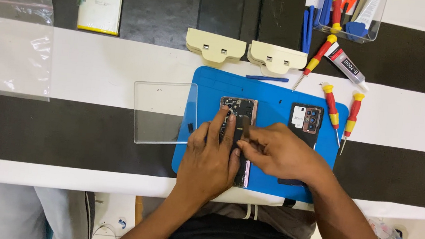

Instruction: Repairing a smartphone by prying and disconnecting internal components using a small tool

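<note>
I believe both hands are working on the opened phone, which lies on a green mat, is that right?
Not quite: the mat is blue, not green, as the head view shows. Both the left hand and right hand do rest on the opened phone.

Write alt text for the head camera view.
Two bare hands work on an opened phone lying on a blue mat: the left hand presses it flat, the right hand pinches a small part over it. Its back cover, a clear plate and red-yellow screwdrivers lie around.

A black-and-white striped table (97,72) carries a blue work mat (277,97), a clear plastic bag (14,43), a flat battery (100,4) and red-and-yellow screwdrivers (332,107)
</note>
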